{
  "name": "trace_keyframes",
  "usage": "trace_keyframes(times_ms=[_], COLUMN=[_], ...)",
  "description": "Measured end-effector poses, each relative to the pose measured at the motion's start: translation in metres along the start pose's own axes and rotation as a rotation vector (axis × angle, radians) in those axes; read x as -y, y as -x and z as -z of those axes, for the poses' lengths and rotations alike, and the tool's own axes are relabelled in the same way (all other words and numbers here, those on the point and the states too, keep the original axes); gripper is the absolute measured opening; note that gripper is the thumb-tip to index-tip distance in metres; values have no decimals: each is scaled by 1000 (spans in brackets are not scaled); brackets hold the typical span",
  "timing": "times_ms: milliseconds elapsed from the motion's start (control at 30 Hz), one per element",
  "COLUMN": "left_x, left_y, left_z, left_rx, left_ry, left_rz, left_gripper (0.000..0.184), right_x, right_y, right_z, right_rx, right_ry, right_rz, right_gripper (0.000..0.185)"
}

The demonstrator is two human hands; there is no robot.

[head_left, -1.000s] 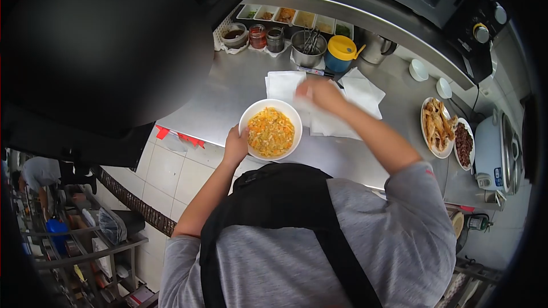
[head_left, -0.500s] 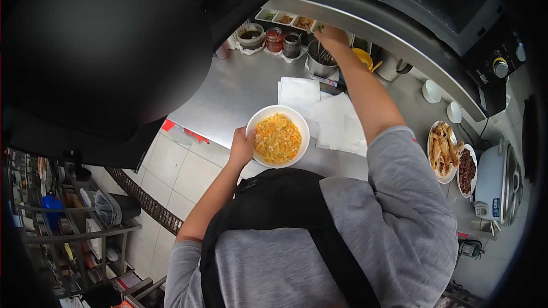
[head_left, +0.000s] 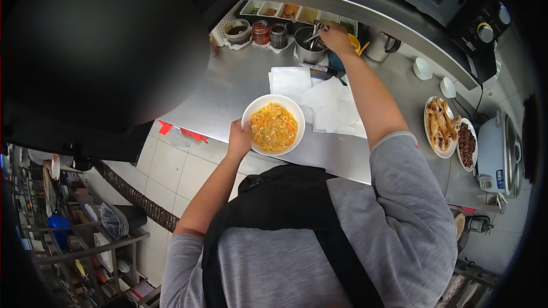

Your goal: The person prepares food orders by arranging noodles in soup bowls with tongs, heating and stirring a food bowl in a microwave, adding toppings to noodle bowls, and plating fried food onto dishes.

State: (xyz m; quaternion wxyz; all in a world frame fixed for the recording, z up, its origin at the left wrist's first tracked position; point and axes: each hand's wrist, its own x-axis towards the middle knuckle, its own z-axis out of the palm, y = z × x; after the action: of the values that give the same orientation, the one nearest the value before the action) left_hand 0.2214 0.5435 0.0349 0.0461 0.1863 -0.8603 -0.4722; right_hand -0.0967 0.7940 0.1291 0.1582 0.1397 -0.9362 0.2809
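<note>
At the counter's front edge, my left hand [head_left: 240, 138] grips the left rim of a white bowl [head_left: 301, 115] holding an orange and yellow shredded food mix. My right hand [head_left: 333, 35] reaches to the back of the counter, its fingers closed on a metal utensil [head_left: 317, 26] at a steel pot [head_left: 310, 53]. More utensils stand in this pot. White paper sheets [head_left: 334, 105] lie between the bowl and the pot, with a marker [head_left: 314, 67] at their back edge. The yellow lid [head_left: 354, 44] of a blue container is partly hidden behind my right hand.
Food trays [head_left: 290, 11] line the back, behind a red jar [head_left: 261, 32] and a dark jar [head_left: 278, 36]. At the right are a plate of cooked meat [head_left: 440, 127], a plate of dark red pieces [head_left: 467, 145], small bowls [head_left: 422, 69] and a white appliance [head_left: 494, 154].
My right hand has moved from over the papers to the back trays, then down to the steel pot, where it has taken hold of a utensil. My left hand still holds the bowl.
</note>
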Motion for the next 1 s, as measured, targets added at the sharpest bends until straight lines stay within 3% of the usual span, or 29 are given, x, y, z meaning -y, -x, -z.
trace_keyframes(times_ms=[67, 133, 167, 267, 333, 400, 433, 467, 533, 567, 600, 667, 733, 867, 933, 1000], left_x=[0, 3, 6, 11, 7, 2, 1, 0, -6, -8, -6, -1, -4, 1, 4, 5], left_y=[-2, -1, -2, -4, -2, -1, 0, 0, 2, 3, 3, 2, 3, 1, 0, -1], left_z=[0, -2, -3, -3, -3, -1, -1, -1, 1, 1, 0, -2, -1, -3, -3, -5], left_rx=[8, -5, -19, 10, -6, -25, -21, -18, -20, -12, -19, -27, -36, -25, -25, -22], left_ry=[-5, 33, 49, 5, 4, 5, 14, 24, 34, 40, 38, 54, 65, 115, 104, 95], left_rz=[-1, 2, 10, -3, -2, -3, -5, -7, 6, 23, 26, 15, 27, 59, 56, 49], left_gripper=[35, 35, 35, 38, 36, 35, 35, 35, 35, 35, 35, 35, 35, 35, 35, 35], right_x=[3, 10, -16, -36, -17, -12, 17, 18, 16, 7, -13, -18, 24, 32, 24, 8], right_y=[-13, -21, -34, -56, -44, -40, -15, -20, -37, -52, -65, -68, -47, -35, -31, -36], right_z=[14, 36, 18, 9, 8, -4, 13, 9, -14, -37, -65, -66, -13, 33, 42, 32], right_rx=[99, 376, 121, 80, 59, 495, 290, 286, -99, -261, -259, 65, 343, 160, -58, -23], right_ry=[91, 357, 192, 221, 260, 453, 606, 604, 494, 282, 276, 402, 430, 87, 147, 185], right_rz=[-12, -102, -96, 47, 2, -152, -125, -119, 105, 79, 83, 70, 79, 63, 237, 299], right_gripper=[38, 42, 45, 49, 48, 47, 47, 47, 45, 40, 40, 35, 31, 27, 28, 30])
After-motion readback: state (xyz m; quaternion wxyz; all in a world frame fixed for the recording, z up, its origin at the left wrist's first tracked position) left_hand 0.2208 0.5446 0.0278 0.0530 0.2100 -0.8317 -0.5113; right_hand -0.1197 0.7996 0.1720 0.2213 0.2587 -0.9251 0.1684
